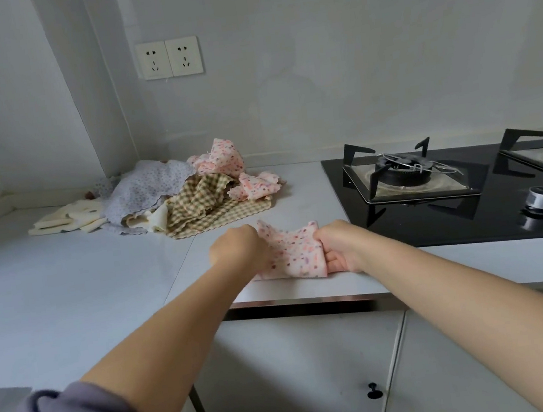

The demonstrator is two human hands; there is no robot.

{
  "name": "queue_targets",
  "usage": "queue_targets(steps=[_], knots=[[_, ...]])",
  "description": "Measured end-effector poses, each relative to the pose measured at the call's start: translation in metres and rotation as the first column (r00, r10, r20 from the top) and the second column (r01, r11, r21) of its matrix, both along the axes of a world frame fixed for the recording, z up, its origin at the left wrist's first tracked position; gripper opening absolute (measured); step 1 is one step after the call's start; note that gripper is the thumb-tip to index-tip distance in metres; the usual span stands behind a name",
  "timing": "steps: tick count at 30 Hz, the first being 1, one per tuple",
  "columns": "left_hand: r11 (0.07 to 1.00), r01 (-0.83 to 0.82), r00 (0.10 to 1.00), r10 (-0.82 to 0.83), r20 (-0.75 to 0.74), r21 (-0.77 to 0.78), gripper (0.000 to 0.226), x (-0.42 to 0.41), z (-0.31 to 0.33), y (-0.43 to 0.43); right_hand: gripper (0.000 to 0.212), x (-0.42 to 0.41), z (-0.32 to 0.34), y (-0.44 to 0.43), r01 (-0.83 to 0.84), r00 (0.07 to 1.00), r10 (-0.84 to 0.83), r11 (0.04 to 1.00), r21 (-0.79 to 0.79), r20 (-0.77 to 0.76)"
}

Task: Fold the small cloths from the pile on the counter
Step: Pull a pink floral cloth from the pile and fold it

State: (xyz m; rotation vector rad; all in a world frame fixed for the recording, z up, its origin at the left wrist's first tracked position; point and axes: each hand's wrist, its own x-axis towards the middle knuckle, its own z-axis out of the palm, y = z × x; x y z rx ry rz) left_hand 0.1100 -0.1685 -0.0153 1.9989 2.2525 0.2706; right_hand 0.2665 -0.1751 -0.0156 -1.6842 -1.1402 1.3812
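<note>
A small pink floral cloth point(295, 251) lies bunched near the front edge of the white counter point(66, 284). My left hand point(239, 248) grips its left side with curled fingers. My right hand point(337, 247) grips its right side, fingers curled under the fabric. Behind them sits the pile of cloths point(172, 194): a lilac dotted one, a yellow checked one, more pink floral pieces and cream ones at the left.
A black gas hob point(461, 187) with pan supports and knobs takes up the counter's right side. Two wall sockets point(169, 58) are above the pile. White cabinet doors with a black knob point(373, 391) are below the counter edge.
</note>
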Motion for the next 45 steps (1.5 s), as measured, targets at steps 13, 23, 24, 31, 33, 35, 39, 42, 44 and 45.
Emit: queue_targets(steps=[13, 23, 24, 31, 33, 35, 39, 42, 44, 45], knots=[[0.675, 0.719, 0.694, -0.685, -0.22, 0.165, 0.055, 0.0, -0.026, -0.034, 0.041, 0.053, 0.003, 0.019, -0.45, 0.709, 0.058, 0.805, 0.387, 0.703], [0.469, 0.798, 0.574, -0.782, -0.241, 0.378, 0.044, -0.027, -0.032, -0.043, 0.057, 0.053, -0.014, 0.001, -0.786, 0.511, 0.315, 0.547, 0.287, 0.8], [0.474, 0.788, 0.58, -0.786, -0.215, 0.393, 0.038, -0.028, -0.032, -0.045, 0.056, 0.054, -0.015, 0.001, -0.791, 0.512, 0.315, 0.536, 0.295, 0.799], [0.688, 0.595, 0.653, -0.715, 0.249, 0.417, 0.022, -0.039, -0.028, -0.056, 0.058, 0.058, -0.019, -0.014, -0.809, 0.524, 0.389, 0.504, 0.302, 0.758], [0.719, 0.568, 0.651, -0.69, 0.315, 0.401, 0.022, -0.041, -0.025, -0.057, 0.056, 0.056, -0.018, -0.016, -0.796, 0.551, 0.396, 0.514, 0.32, 0.734], [0.736, 0.548, 0.64, -0.675, 0.367, 0.398, 0.019, -0.042, -0.024, -0.059, 0.059, 0.052, -0.018, -0.017, -0.785, 0.565, 0.379, 0.519, 0.337, 0.733], [0.784, 0.477, 0.624, -0.621, 0.474, 0.397, 0.022, -0.044, -0.021, -0.059, 0.045, 0.039, -0.024, -0.017, -0.741, 0.629, 0.275, 0.495, 0.454, 0.727], [0.804, 0.444, 0.601, -0.595, 0.534, 0.396, 0.03, -0.049, -0.019, -0.058, 0.025, 0.032, -0.027, -0.015, -0.698, 0.685, 0.217, 0.467, 0.542, 0.695], [0.778, 0.462, 0.579, -0.628, 0.52, 0.426, 0.04, -0.053, -0.014, -0.061, 0.018, 0.028, -0.023, -0.016, -0.65, 0.738, 0.224, 0.486, 0.584, 0.637], [0.753, 0.486, 0.572, -0.658, 0.49, 0.444, 0.044, -0.055, -0.011, -0.064, 0.017, 0.026, -0.02, -0.017, -0.63, 0.759, 0.234, 0.499, 0.595, 0.608]])
